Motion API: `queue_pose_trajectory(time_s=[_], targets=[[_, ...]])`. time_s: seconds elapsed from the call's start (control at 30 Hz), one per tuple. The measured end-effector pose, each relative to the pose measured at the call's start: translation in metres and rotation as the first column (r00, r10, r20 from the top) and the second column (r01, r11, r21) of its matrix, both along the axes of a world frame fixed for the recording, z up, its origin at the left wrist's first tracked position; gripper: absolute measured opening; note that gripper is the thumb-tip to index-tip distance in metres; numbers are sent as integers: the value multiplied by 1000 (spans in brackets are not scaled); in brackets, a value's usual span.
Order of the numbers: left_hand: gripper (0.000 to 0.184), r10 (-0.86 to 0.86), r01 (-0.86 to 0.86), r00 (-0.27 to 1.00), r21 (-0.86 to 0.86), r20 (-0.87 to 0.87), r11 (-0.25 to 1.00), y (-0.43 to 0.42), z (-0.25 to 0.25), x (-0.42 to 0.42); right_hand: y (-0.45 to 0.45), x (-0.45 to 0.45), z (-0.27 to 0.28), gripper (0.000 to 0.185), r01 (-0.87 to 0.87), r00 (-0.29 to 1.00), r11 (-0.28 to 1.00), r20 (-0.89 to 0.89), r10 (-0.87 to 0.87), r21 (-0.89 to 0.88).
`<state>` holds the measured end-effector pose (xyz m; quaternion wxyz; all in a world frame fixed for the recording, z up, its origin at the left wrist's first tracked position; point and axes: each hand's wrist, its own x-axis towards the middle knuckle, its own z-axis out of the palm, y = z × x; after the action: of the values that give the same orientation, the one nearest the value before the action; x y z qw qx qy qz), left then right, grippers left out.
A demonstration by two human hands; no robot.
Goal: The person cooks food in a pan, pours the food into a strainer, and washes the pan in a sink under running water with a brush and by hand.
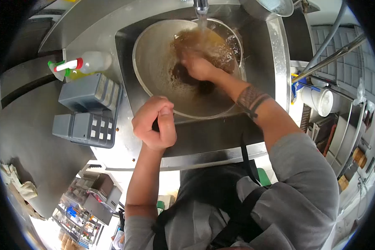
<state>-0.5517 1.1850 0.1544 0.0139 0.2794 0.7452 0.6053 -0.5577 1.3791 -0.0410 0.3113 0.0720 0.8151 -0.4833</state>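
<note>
A large round metal bowl lies tilted in the sink, with brownish, foamy water inside. My left hand is closed at the bowl's near left rim, thumb on top. My right hand is down inside the bowl, blurred by motion, its fingers curled. A dark patch shows under its fingers; I cannot make out whether it is something held or dirty water. From the faucet water runs into the bowl beyond my right hand. Part of another round rim shows behind the bowl on the right.
On the left counter stand a spray bottle with a red and white nozzle and grey plastic containers on a tray. A metal pot sits at the back right. A white bucket and a metal rail are at right.
</note>
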Motion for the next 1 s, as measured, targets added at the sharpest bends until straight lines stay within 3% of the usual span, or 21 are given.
queue_pose_trajectory(time_s=[0.03, 0.07, 0.13, 0.2, 0.27, 0.3, 0.37, 0.4, 0.47, 0.5, 0.57, 0.6, 0.63, 0.7, 0.73, 0.77, 0.83, 0.97, 1.0], targets=[[11, -3, 3, 1000, -2, 4, 1000, 3, 3, 1, -11, 2, -34, 47, 83, 943, 994, -327, -54, 75], [10, -17, 17, 999, -2, -40, 1000, 8, 5, 0, -12, 5, -49, 48, 189, 779, 973, -624, -67, 131], [10, -29, 30, 996, 5, -84, 1000, 17, 15, -1, -18, 56, -5, 48, 129, 865, 988, -497, -71, 84], [14, -72, 61, 991, -107, -110, 992, 26, 27, -1, -1, 91, 28, 47, 78, 891, 996, -450, -56, 32], [14, -69, 55, 985, -92, -155, 994, 32, 26, -5, 18, 100, 50, 53, -104, 990, 993, -95, 109, 50], [13, -71, 55, 978, -85, -196, 995, 34, 26, -5, 16, 97, 37, 53, -103, 990, 993, -96, 107, 49], [13, -65, 48, 980, -93, -187, 995, 32, 25, -4, 19, 69, -11, 52, -149, 889, 907, -349, 298, 394], [13, -60, 43, 984, -102, -168, 994, 31, 24, -3, 23, 40, -16, 52, -149, 887, 909, -354, 297, 389], [13, -39, 26, 992, -104, -120, 994, 31, 23, 1, 24, -4, -15, 50, -149, 989, 965, 29, 146, 215], [14, -17, 10, 997, -93, -76, 996, 32, 24, 1, 19, 9, -15, 50, -140, 990, 967, 33, 136, 211], [11, -20, 8, 993, -103, -113, 995, 48, 37, -1, 7, 52, -8, 53, 142, 927, 989, -358, -116, 49], [10, -19, 1, 989, -119, -149, 993, 53, 42, -3, 13, 78, 5, 57, 9, 920, 998, -392, 16, 63], [10, -21, 4, 989, -117, -144, 993, 53, 42, -3, 18, 94, 20, 57, 11, 922, 998, -388, 15, 65], [10, -26, 3, 987, -144, -157, 990, 54, 43, -2, 30, 104, 45, 59, -205, 969, 979, -140, 202, -9], [10, -41, 18, 987, -150, -155, 989, 48, 39, 0, 30, 96, 47, 56, -107, 992, 985, -76, 98, -132], [12, -31, 13, 990, -127, -138, 992, 38, 27, 2, 27, 79, 21, 56, -97, 993, 986, -83, 87, -132], [14, -27, 14, 993, -117, -116, 993, 30, 19, 7, 8, 48, -51, 55, 98, 811, 983, -585, 13, 157], [15, -87, 76, 973, -62, -213, 995, 40, 21, 19, -7, 35, -28, 56, 214, 798, 959, -600, -63, 185], [15, -105, 90, 968, -78, -229, 993, 42, 24, 17, -1, 59, 9, 58, 84, 889, 994, -456, -42, 73]])
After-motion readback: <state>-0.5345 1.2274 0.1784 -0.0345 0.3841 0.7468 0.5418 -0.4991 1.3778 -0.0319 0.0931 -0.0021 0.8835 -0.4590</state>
